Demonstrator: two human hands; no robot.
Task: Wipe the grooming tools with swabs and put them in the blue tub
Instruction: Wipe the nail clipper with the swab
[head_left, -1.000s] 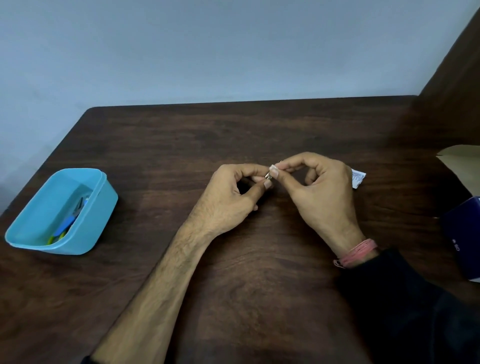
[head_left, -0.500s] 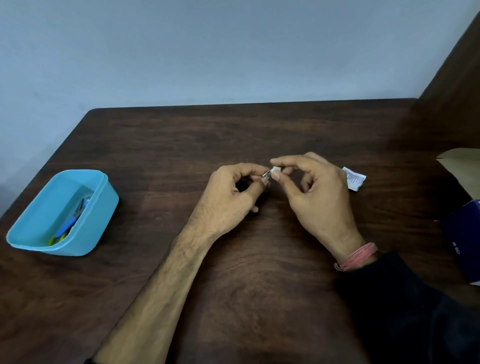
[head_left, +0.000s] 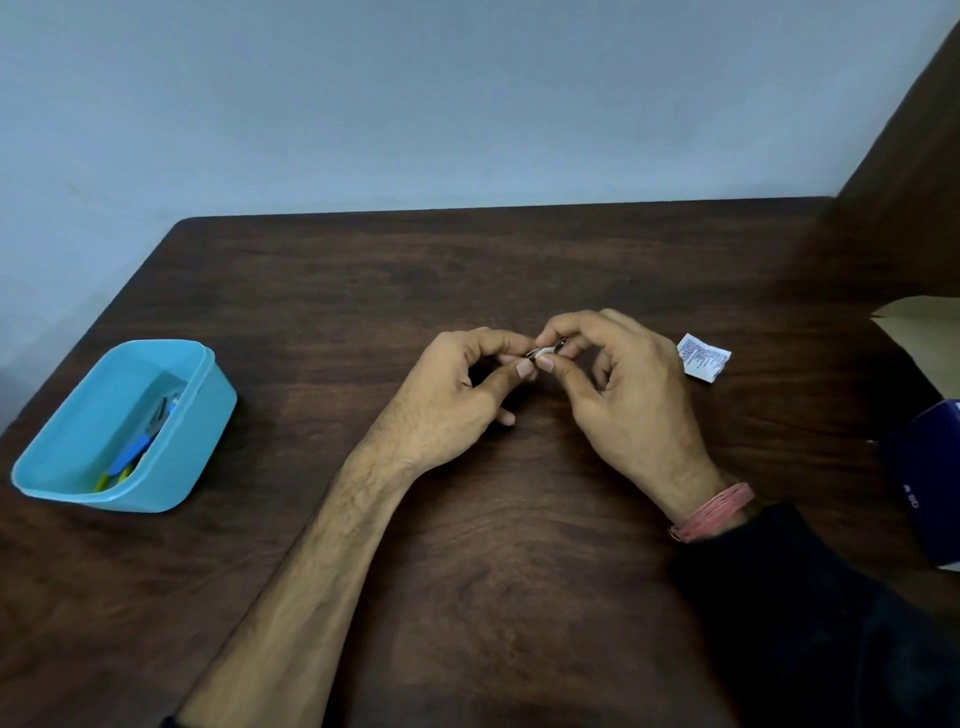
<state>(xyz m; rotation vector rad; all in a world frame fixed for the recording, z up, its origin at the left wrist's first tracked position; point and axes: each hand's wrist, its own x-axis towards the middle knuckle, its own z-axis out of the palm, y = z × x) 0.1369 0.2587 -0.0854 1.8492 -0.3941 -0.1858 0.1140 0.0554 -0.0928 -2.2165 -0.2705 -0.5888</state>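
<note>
Between your fingertips you pinch a small metal grooming tool (head_left: 545, 347) wrapped in a white swab (head_left: 544, 353) at the table's middle, while the blue tub (head_left: 124, 426) at far left holds blue- and yellow-handled tools (head_left: 136, 452).

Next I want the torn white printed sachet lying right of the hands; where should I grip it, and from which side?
Pinch the torn white printed sachet by its near-left edge, coming from the left with the right hand, which is nearest. It lies flat on the dark wooden table, so a fingertip probably has to slide under an edge; nothing crowds that side.
</note>
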